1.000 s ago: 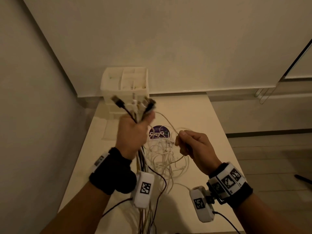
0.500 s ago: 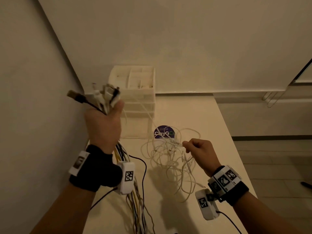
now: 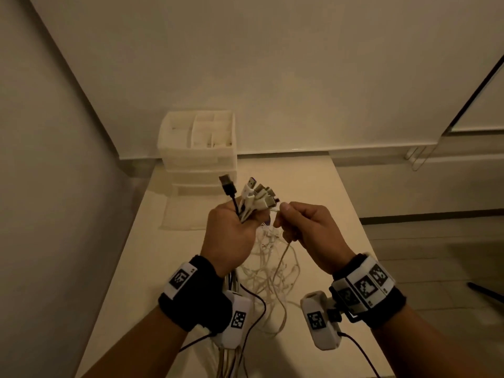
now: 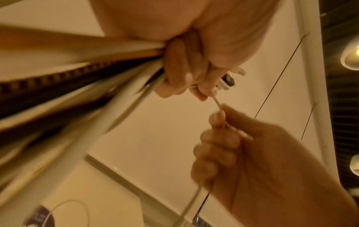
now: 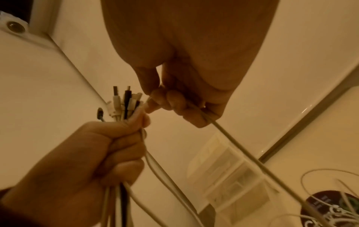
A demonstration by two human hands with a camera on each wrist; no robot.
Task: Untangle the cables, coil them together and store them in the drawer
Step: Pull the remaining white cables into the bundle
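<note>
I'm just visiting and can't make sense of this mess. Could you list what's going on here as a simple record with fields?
left hand: grips a bundle of cable ends, plugs pointing up
right hand: pinches one pale cable beside the bundle
table: holds a loose tangle of pale cables
drawer unit: at the table's far edge, drawers look closed
stage: cables not coiled yet

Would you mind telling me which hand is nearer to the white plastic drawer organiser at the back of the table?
Left. The left hand, gripping the bundle of cable plugs, is just in front of the white plastic drawer organiser; the right hand sits further to its right.
</note>
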